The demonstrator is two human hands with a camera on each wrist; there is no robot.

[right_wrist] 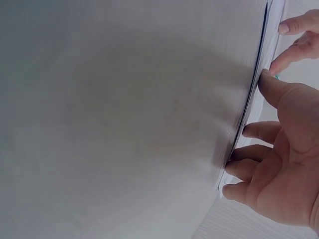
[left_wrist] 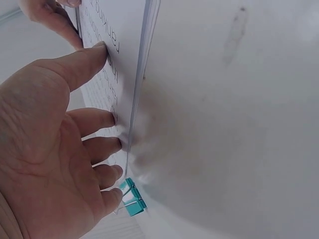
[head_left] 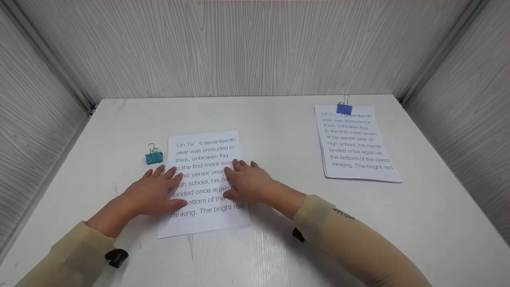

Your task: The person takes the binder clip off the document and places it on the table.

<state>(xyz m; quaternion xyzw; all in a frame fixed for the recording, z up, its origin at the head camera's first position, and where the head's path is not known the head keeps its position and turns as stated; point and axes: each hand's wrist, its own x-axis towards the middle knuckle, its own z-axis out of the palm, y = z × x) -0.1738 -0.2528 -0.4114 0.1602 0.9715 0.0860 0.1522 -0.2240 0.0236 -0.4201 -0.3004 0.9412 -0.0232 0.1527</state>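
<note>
A stack of printed paper sheets [head_left: 205, 225] lies on the white table, left of centre. My left hand [head_left: 153, 193] rests at its left edge with fingers spread, the thumb over the lower lines of print. On the opposite side my right hand [head_left: 251, 183] touches the stack's right edge, its fingertips on the sheets. In the left wrist view the left thumb and fingertips meet the side of the stack [left_wrist: 127, 30]. The right wrist view has the right fingertips along the stack's thin edge [right_wrist: 257, 69]. A teal binder clip [head_left: 153, 157] sits just beyond the left fingers.
At the back right lies a second stack of printed sheets [head_left: 358, 147], with a blue binder clip [head_left: 344, 109] on its top edge. Grey wood-grain panels [head_left: 247, 48] wall the table's back and sides.
</note>
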